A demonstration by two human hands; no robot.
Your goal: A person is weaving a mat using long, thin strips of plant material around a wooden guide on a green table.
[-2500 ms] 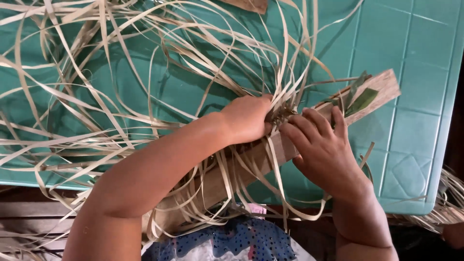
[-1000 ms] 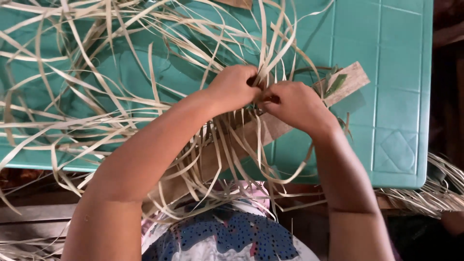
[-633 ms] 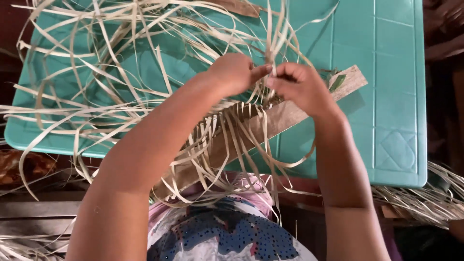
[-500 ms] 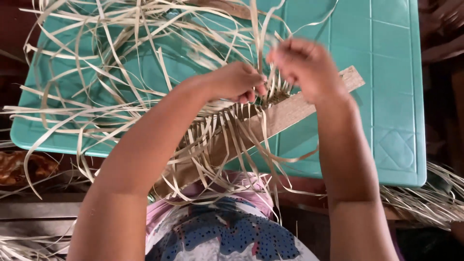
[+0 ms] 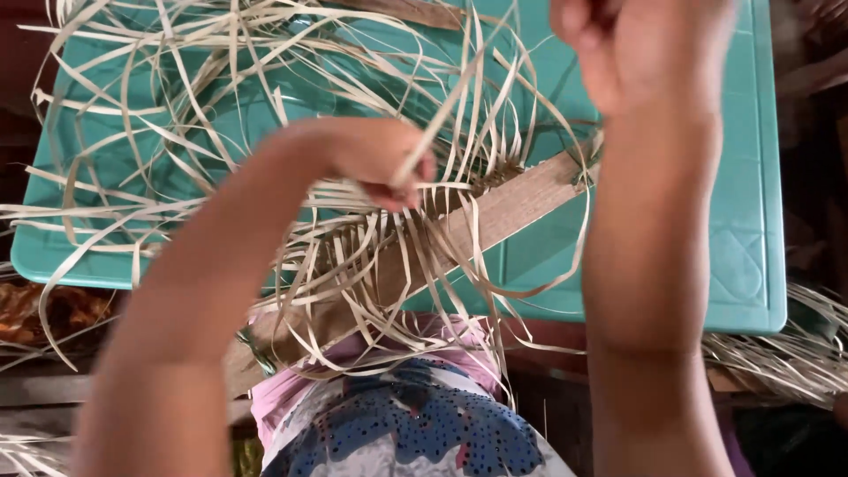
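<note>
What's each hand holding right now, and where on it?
Left hand pins pale strips against the wooden slat. Right hand is raised; its grip cannot be told.

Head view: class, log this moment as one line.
left hand: pinning pale strips on wooden slat | right hand: raised, one strip pulled up | surface: teal table

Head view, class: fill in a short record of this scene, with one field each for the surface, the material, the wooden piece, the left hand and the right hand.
surface: teal plastic table
material: pale flat strips, loose and tangled across the table, some hanging over its near edge
wooden piece: slat lying at a slant, strips crossing it
left hand: low on the strips beside the slat, fingers closed on them
right hand: raised at the top edge of the frame, closed; one strip runs up toward it
</note>
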